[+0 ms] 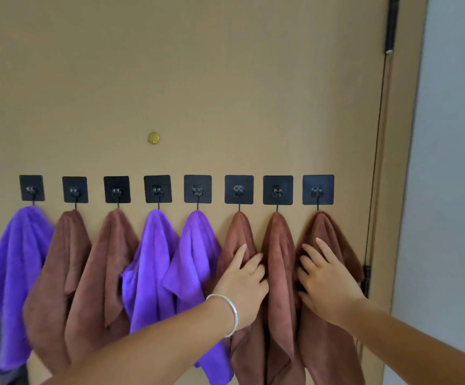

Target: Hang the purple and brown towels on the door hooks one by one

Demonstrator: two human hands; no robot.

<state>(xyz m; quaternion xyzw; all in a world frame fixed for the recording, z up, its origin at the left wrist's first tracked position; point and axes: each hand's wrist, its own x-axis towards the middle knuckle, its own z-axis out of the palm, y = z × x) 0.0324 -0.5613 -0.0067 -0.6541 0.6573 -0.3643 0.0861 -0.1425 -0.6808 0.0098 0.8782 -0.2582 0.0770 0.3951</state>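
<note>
the left hand lies with loosely spread fingers on the sixth brown towel, gripping nothing. at 3 o'clock of it, the right hand presses flat on the eighth brown towel. at 12 o'clock, eight black hooks on the door all carry towels, purple towels among them.

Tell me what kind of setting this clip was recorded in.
Likely indoors in a home, facing a tan door. It carries a row of black stick-on hooks, each with a purple or brown towel, a brass peephole, and a hinge beside a pale wall.
</note>
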